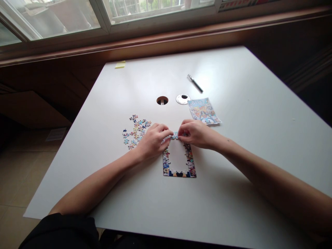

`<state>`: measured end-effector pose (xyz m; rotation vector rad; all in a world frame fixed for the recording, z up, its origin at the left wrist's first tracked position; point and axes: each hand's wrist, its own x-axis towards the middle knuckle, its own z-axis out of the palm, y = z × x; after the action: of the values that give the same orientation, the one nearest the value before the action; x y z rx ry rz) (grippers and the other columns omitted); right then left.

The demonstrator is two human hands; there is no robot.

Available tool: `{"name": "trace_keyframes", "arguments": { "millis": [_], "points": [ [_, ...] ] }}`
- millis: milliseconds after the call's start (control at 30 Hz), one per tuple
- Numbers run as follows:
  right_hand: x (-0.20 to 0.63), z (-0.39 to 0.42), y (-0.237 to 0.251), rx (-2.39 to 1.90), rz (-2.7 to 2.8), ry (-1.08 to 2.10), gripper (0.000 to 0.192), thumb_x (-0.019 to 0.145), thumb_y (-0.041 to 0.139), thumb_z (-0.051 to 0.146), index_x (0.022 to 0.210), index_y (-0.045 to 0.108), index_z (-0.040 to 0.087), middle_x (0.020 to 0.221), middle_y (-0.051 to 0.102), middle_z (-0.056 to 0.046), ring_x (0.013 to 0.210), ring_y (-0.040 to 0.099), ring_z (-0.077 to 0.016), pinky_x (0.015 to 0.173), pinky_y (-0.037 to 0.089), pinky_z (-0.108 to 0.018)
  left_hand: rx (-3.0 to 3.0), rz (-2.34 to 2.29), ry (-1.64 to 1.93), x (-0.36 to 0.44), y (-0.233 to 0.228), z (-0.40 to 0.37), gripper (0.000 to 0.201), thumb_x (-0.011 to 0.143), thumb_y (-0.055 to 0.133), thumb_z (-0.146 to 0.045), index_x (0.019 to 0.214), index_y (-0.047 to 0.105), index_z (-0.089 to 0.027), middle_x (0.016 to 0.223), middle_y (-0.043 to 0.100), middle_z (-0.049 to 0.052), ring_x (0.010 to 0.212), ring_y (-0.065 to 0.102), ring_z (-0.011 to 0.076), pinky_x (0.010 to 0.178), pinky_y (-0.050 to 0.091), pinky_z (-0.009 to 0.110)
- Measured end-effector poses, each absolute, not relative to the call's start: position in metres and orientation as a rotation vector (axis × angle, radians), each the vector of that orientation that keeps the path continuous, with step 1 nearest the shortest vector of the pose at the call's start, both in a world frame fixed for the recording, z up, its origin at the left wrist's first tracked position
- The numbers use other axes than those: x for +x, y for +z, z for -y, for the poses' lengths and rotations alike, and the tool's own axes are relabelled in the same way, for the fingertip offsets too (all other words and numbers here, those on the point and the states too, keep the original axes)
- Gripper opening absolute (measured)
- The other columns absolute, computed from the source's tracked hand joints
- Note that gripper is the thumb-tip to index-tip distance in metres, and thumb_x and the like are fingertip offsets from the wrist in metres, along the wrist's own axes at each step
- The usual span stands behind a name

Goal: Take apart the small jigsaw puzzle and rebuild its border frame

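Observation:
A jigsaw puzzle border lies flat on the white table, its pieces joined into an upright rectangle around a bare middle. My left hand is at its top left corner, with the fingers curled and the thumb on the left side. Across from it, my right hand pinches at the top edge, thumb and fingertips close together. A short light-blue stretch of border shows between the two hands; both top corners are mostly covered. Left of my left hand, loose jigsaw pieces lie in a scattered pile.
A printed picture sheet lies beyond my right hand. Farther back are a pen, a round cable hole and its metal cover. A yellow sticky note is at the table's far left corner, below the window.

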<state>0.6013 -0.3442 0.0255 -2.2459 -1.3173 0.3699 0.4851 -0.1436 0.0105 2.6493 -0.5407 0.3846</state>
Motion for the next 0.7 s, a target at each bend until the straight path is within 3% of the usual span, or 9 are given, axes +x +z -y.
{"name": "trace_keyframes", "arguments": {
  "millis": [100,500,700],
  "points": [
    [0.602,0.344,0.025,-2.248,1.324,0.374,0.010,0.081,0.064,0.024,0.079,0.073,0.018,0.086,0.064,-0.005,0.067,0.056,-0.0120,0.065,0.043,-0.026,2.720,0.613,0.353,0.481,0.017,0.146,0.019,0.094,0.055,-0.020,0.109,0.066,-0.019,0.114,0.063,0.009,0.100,0.056,0.0214,0.089,0.050,0.038],
    [0.601,0.345,0.024,-2.257,1.335,0.327,0.009,0.080,0.064,0.023,0.078,0.071,0.018,0.084,0.064,-0.004,0.069,0.057,-0.0130,0.065,0.043,-0.026,2.914,0.709,0.231,0.476,0.028,0.156,0.018,0.095,0.051,-0.020,0.104,0.066,-0.016,0.107,0.064,0.011,0.101,0.056,0.0241,0.084,0.049,0.038],
    [0.602,0.348,0.041,-2.185,1.440,0.408,0.016,0.084,0.062,0.019,0.087,0.078,0.022,0.088,0.069,-0.004,0.068,0.060,-0.0122,0.067,0.044,-0.026,2.938,0.727,0.181,0.475,0.032,0.155,0.021,0.097,0.049,-0.022,0.110,0.065,-0.016,0.109,0.064,0.011,0.102,0.056,0.0248,0.083,0.049,0.038]
  ]
}}
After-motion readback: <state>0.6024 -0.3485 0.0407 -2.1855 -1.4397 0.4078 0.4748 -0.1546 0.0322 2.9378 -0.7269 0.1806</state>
